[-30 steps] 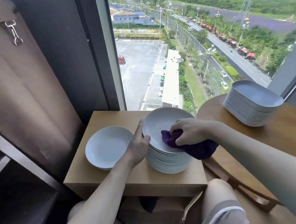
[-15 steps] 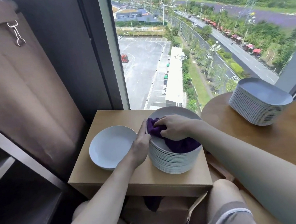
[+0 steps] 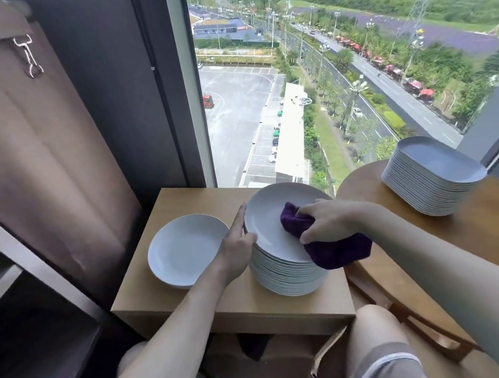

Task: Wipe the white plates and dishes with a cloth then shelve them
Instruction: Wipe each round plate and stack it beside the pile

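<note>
The right hand [image 3: 325,221] squeezes a purple cloth [image 3: 336,252] on the top white plate [image 3: 268,217] of the stack [image 3: 288,280]. The left hand [image 3: 236,248] touches its edge with straight fingers.

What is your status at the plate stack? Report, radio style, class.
Left hand braces rim of top plate, fingers straight. Right hand grips purple cloth on top plate. Lone plate left of stack, out of the way.

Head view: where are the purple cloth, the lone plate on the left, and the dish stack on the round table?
cloth [image 3: 338,253]: head view, its hanging lower fold.
lone plate [image 3: 187,250]: head view, middle of its well.
dish stack [image 3: 441,162]: head view, top dish's face.
</note>
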### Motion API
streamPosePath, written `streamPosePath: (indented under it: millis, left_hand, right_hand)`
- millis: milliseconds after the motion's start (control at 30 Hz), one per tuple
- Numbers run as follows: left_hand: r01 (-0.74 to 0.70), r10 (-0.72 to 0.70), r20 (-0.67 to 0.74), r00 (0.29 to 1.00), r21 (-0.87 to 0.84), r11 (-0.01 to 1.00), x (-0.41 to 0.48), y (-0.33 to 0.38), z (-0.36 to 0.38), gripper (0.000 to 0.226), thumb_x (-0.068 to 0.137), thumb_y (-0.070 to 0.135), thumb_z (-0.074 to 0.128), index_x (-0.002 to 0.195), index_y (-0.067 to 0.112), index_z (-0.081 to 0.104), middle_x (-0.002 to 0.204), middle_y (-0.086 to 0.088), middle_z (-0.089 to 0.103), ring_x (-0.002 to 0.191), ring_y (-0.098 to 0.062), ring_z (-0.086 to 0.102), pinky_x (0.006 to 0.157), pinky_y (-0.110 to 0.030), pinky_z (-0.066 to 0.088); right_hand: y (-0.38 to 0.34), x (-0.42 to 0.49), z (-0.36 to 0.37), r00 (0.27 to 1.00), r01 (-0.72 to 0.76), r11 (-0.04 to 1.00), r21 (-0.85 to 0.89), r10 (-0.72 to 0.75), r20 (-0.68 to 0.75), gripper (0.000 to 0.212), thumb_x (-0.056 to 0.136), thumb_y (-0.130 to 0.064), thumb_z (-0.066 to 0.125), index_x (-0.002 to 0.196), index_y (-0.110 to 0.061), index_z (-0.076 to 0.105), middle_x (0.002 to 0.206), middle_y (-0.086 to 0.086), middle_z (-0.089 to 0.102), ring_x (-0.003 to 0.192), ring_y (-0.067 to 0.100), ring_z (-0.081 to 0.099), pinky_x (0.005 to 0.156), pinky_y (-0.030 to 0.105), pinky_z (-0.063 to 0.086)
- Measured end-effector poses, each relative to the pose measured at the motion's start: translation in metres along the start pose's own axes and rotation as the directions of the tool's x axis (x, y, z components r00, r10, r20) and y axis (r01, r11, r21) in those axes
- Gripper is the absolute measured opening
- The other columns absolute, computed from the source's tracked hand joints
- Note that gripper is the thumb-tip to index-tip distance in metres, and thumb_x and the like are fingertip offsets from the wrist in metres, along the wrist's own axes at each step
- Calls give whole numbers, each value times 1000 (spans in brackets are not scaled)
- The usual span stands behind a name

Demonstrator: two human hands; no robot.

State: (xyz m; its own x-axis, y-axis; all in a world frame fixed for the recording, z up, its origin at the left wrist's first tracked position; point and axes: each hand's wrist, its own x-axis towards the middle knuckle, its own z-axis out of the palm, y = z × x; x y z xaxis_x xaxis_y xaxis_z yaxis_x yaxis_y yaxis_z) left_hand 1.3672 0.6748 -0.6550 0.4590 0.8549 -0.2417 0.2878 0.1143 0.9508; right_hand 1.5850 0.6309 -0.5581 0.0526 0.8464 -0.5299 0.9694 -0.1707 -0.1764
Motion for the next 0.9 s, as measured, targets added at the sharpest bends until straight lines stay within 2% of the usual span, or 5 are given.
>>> streamPosePath:
  millis: [267, 500, 700, 800, 900]
  left_hand:
    - [16, -13, 27, 1000, -114, 993, -3, 10, -5, 74, 101, 5, 44, 164, 37, 22, 150, 20, 47, 130, -4, 51, 103, -31, 47]
    - [-17, 22, 27, 999, -171, 985, -7, 14, -4, 73, 89, 29, 34, 161, 42, 28, 158, 22, 38, 142, -3, 36, 119, -44, 37]
    - [-50, 51, 20, 998, -57, 997, -7, 11, -3, 77, 82, 19, 45, 150, 54, 40, 138, 19, 61, 128, -11, 55, 112, -41, 44]
    - [-25, 26, 16, 1000, -60, 998, -2, 3, -4, 80, 75, 31, 51, 151, 52, 40, 139, 6, 62, 117, -13, 57, 113, -43, 44]
    - [-12, 13, 13, 1000, -53, 999, -2, 2, -3, 82, 75, 36, 51, 154, 52, 35, 144, 10, 59, 132, -16, 55, 116, -47, 43]
  right_hand:
    - [-36, -11, 20, 981, 196, 976, 98, -196, -8, 48, 88, -34, 52, 136, -40, 56, 120, -5, 48, 107, 19, 51, 90, 39, 48]
    - [-49, 32, 21, 939, 287, 957, 33, -275, -207, 44, 93, -32, 51, 136, -33, 56, 119, -1, 51, 118, 25, 45, 100, 47, 42]
    - [-44, 54, 26, 881, 116, 968, -222, -204, -428, 41, 95, -40, 48, 135, -32, 50, 146, -1, 46, 131, 31, 41, 98, 50, 41]
    - [-35, 52, 17, 888, -38, 973, -226, -71, -454, 31, 93, -37, 49, 120, -25, 57, 131, 6, 54, 120, 34, 50, 93, 47, 45]
    - [-19, 41, 10, 919, -128, 961, -247, 21, -394, 31, 92, -37, 51, 118, -22, 59, 116, 7, 54, 114, 35, 52, 92, 50, 47]
